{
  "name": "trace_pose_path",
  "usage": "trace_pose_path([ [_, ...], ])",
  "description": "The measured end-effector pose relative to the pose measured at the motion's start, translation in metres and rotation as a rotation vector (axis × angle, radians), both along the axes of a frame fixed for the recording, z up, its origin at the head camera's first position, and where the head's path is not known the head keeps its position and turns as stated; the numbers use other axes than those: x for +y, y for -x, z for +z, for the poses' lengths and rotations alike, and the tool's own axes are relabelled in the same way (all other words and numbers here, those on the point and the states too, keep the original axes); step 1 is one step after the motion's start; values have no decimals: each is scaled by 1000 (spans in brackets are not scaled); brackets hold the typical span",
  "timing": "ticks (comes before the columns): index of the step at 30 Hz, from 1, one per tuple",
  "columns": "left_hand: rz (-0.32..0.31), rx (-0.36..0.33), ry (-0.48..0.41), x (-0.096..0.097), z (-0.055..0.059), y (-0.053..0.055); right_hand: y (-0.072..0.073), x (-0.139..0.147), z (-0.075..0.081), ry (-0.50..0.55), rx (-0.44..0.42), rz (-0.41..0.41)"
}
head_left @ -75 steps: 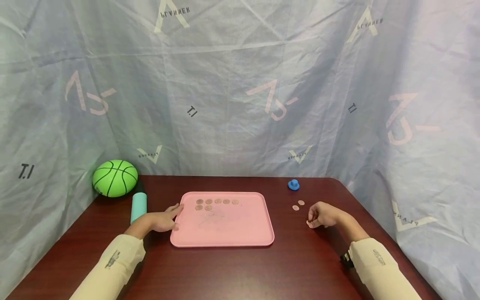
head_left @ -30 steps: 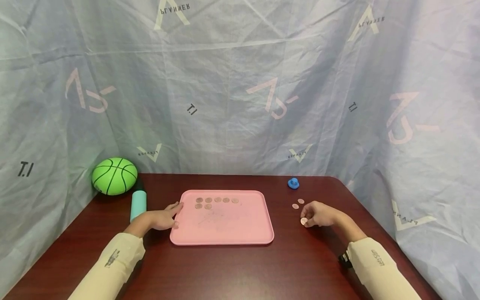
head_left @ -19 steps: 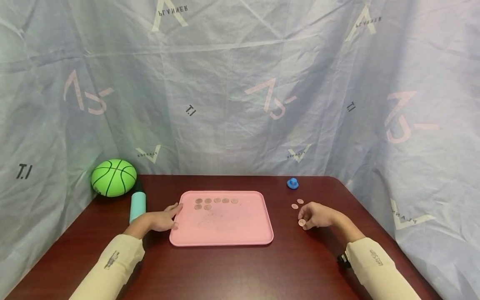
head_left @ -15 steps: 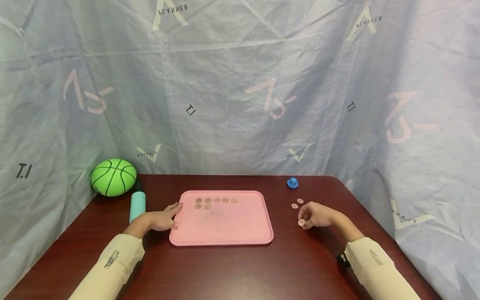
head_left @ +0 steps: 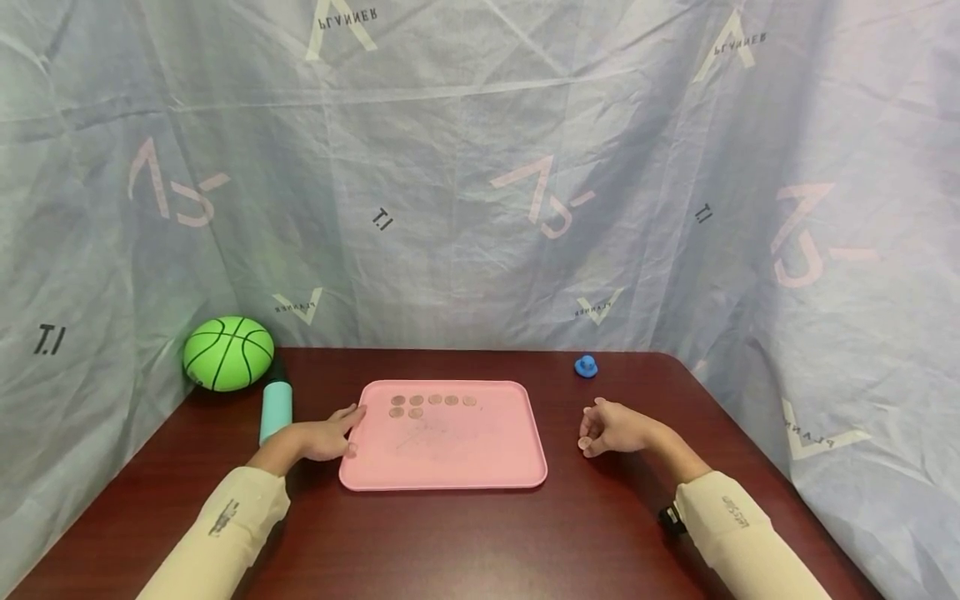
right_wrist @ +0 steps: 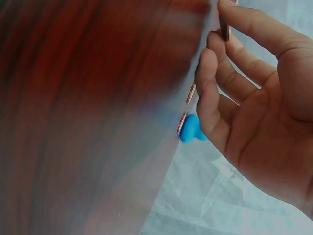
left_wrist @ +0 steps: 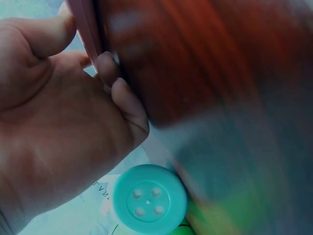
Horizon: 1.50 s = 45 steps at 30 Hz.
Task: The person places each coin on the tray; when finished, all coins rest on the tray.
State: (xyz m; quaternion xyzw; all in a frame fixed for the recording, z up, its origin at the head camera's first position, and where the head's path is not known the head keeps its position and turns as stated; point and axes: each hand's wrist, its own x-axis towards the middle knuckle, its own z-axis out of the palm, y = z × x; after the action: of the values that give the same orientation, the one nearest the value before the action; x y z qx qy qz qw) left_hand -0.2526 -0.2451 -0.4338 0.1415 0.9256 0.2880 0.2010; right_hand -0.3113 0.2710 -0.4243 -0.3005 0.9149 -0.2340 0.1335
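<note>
In the head view my right hand (head_left: 618, 427) pinches a copper-coloured coin (head_left: 585, 443) between thumb and fingers, just right of the pink tray. The right wrist view has this coin (right_wrist: 224, 27) edge-on at the thumb tip. Two more coins lie past the fingers, one nearer (right_wrist: 191, 93) and one farther (right_wrist: 182, 123); the hand mostly covers them in the head view. On the pink tray (head_left: 465, 458), several coins (head_left: 435, 400) form a far row, with two (head_left: 407, 412) in a nearer row. My left hand (head_left: 324, 439) rests on the tray's left rim, fingers spread.
A green basketball (head_left: 229, 353) sits at the table's far left corner. Beside it a teal bottle (head_left: 276, 412) lies behind the left hand. A small blue rubber duck (head_left: 587, 367) stands near the back edge. Grey printed cloth (head_left: 450, 167) hangs around the dark red table (head_left: 450, 542).
My right hand has picked the coin up from the table's right side and moved left with it, now covering most of the two loose coins. The left hand and tray stay put.
</note>
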Motion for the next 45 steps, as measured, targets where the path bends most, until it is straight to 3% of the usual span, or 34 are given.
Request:
trace_pose_path([
  [6, 0, -1, -2, -1, 1, 0, -3, -18, 0, 65, 35, 32],
  [19, -10, 9, -4, -1, 0, 2, -9, -65, -2, 207, 105, -34],
  [24, -9, 6, -5, -1, 0, 1, -9, -84, -4, 191, 119, -63],
  [36, -20, 6, -16, -2, 1, 1, 1, -126, 1, 102, 180, -12],
  [45, -16, 5, 0, -1, 1, 0, 5, -154, 3, 109, 194, 93],
])
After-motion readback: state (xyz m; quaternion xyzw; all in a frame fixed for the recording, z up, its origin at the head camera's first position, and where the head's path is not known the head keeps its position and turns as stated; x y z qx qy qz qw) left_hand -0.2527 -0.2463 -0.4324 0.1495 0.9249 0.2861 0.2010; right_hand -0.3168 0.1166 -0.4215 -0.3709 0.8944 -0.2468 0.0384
